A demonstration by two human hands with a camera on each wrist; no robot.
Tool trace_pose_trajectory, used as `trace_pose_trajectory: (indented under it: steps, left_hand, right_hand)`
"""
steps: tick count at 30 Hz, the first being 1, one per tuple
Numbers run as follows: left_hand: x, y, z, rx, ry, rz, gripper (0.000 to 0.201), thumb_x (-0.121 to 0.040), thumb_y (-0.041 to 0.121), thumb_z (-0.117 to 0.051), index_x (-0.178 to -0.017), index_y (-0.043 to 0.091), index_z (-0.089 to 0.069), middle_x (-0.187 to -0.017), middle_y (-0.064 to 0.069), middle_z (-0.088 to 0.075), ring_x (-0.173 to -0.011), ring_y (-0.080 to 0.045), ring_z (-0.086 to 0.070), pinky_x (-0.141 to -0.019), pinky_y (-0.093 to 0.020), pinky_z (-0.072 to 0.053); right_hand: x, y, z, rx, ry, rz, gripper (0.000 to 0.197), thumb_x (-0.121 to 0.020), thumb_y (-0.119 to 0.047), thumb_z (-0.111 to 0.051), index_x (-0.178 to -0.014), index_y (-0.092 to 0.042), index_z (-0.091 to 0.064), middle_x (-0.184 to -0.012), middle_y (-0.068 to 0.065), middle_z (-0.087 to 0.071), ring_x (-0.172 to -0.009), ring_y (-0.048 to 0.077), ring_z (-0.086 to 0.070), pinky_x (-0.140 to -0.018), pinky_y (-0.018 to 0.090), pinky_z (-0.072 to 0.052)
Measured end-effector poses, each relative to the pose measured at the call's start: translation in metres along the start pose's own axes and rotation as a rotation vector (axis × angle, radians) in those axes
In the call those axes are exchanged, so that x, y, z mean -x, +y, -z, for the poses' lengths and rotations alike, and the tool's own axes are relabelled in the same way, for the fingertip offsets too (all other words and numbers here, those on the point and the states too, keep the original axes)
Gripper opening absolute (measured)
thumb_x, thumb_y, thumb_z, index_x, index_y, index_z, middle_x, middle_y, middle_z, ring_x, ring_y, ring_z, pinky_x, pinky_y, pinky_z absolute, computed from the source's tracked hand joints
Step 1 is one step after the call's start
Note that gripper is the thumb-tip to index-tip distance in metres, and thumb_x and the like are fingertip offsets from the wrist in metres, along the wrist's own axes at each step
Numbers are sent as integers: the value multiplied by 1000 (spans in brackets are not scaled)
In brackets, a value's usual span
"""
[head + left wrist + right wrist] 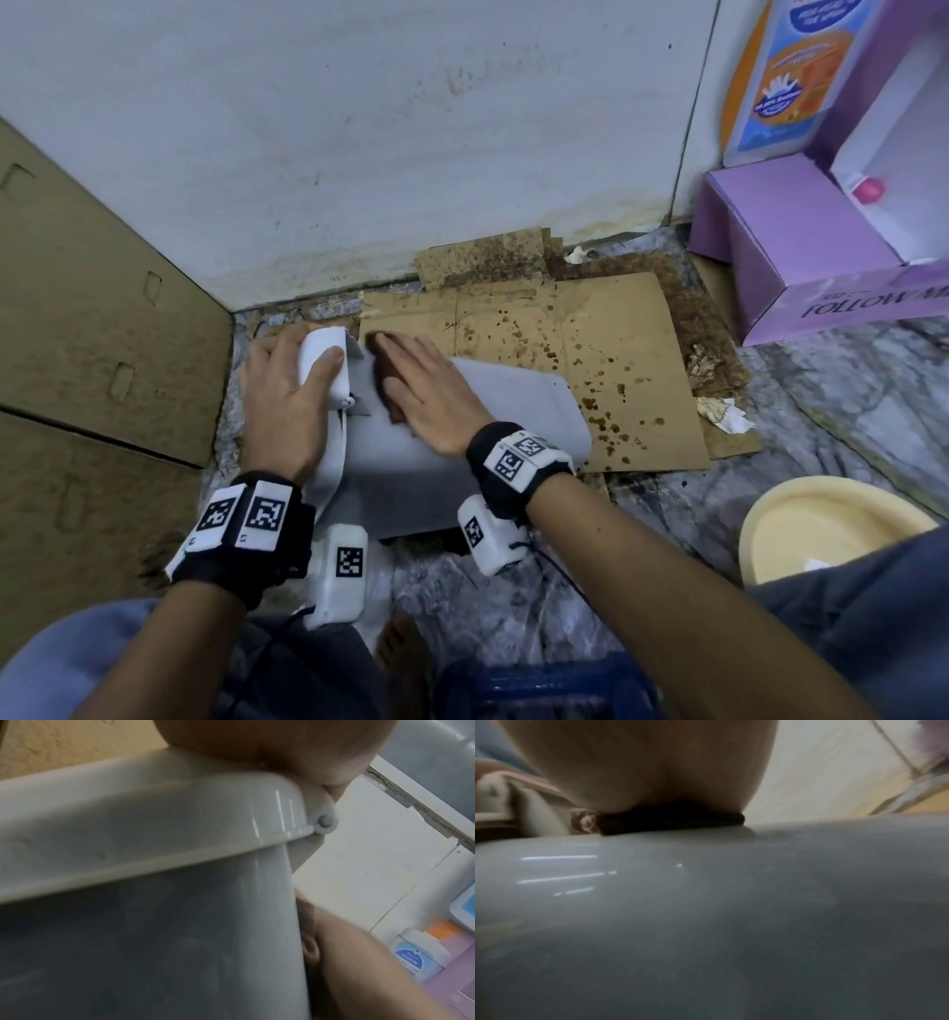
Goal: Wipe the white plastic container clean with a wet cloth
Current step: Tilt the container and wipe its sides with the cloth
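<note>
The white plastic container [513, 411] lies on its side on stained cardboard, its rim to the left. My left hand [287, 390] curls over the container's rim and white handle [326, 360], thumb on the handle. My right hand [416, 380] lies flat with straight fingers on a dark brown cloth [382, 360], pressing it against the container's upper wall near the rim. In the right wrist view the cloth [670, 823] shows as a dark strip under the palm on the wet-looking wall [706, 912]. The left wrist view shows the rim [154, 825] and handle pivot close up.
A stained cardboard sheet [616, 349] covers the floor by the white wall. Cardboard boxes [92, 334] stand at left, purple boxes [801, 257] at right. A yellow basin [832, 524] sits at lower right, a blue stool [544, 688] near my legs.
</note>
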State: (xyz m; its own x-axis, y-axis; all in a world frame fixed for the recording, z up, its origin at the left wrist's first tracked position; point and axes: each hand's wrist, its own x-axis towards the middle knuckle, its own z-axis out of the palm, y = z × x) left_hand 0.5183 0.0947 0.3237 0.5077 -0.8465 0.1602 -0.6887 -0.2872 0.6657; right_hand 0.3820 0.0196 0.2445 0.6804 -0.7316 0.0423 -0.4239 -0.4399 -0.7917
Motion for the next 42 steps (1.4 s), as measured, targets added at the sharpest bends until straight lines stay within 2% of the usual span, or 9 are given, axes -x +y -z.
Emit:
trace_pose_trajectory:
  steps: [5, 9, 16, 21, 24, 26, 30, 36, 42]
  left_hand:
    - [0, -2, -2, 34, 9, 16, 62, -85, 44, -46, -139, 16, -54, -132, -15, -45, -128, -25, -37, -99, -26, -24]
    - [-3, 2, -7, 25, -2, 18, 60, -84, 45, -47, -135, 15, -57, -130, -15, -45, -125, -25, -38, -99, -26, -26]
    - [-7, 7, -7, 22, 6, 16, 58, -85, 40, -49, -134, 11, -58, -128, -21, -45, -120, -22, -40, -90, -15, -23]
    - [-8, 0, -1, 44, 26, 8, 57, -84, 41, -51, -131, 12, -60, -127, -21, -48, -120, -24, -43, -92, -18, -25]
    - [-7, -8, 2, 69, 28, 15, 67, -76, 55, -47, -130, 17, -61, -127, -18, -49, -123, -30, -46, -108, -36, -33]
    - [-6, -10, 2, 78, 31, 15, 69, -76, 57, -46, -130, 19, -61, -127, -15, -49, -122, -29, -46, -110, -43, -34]
    - [-7, -8, -3, 64, 30, 4, 62, -80, 49, -49, -132, 16, -60, -128, -15, -49, -123, -26, -45, -103, -32, -32]
    - [-9, -9, -3, 60, 22, 13, 71, -76, 59, -44, -133, 19, -58, -128, -18, -47, -125, -30, -43, -110, -44, -33]
    - [-14, -17, 0, 71, 21, 11, 72, -76, 59, -45, -133, 18, -59, -131, -19, -47, -127, -32, -44, -113, -47, -32]
  right_hand:
    - [19, 75, 11, 14, 49, -199, 52, -103, -34, -23, -152, -17, -17, -158, 5, -22, -145, 25, -16, -119, 49, -15]
    - [21, 91, 16, 6, 10, -323, 54, -101, -37, -22, -152, -20, -16, -160, 2, -14, -148, 28, -5, -120, 46, -7]
    - [-5, 19, 8, -43, 5, -155, 52, -102, -32, -30, -152, -20, -19, -160, 2, -17, -147, 27, -6, -120, 42, -4]
    - [5, 40, 8, -15, 0, -114, 52, -103, -37, -27, -152, -24, -16, -160, 1, -15, -148, 25, -5, -120, 44, -6]
    - [26, 81, 18, 38, -4, -233, 51, -103, -35, -27, -152, -20, -19, -161, 4, -13, -148, 27, -5, -120, 50, -6]
    - [44, 113, 27, 124, -20, -322, 48, -103, -28, -30, -147, -10, -27, -160, 7, -12, -147, 29, -7, -120, 52, -7]
    - [57, 143, 30, 156, -49, -468, 45, -101, -28, -27, -141, -8, -35, -161, 9, -9, -148, 31, -2, -119, 54, -4]
    - [43, 86, 20, 14, 14, -320, 55, -103, -37, -24, -153, -19, -10, -161, 3, -5, -148, 28, 6, -118, 46, 1]
    - [35, 72, 14, -4, 2, -218, 54, -104, -36, -25, -153, -23, -9, -162, 2, -3, -149, 22, 4, -121, 42, -1]
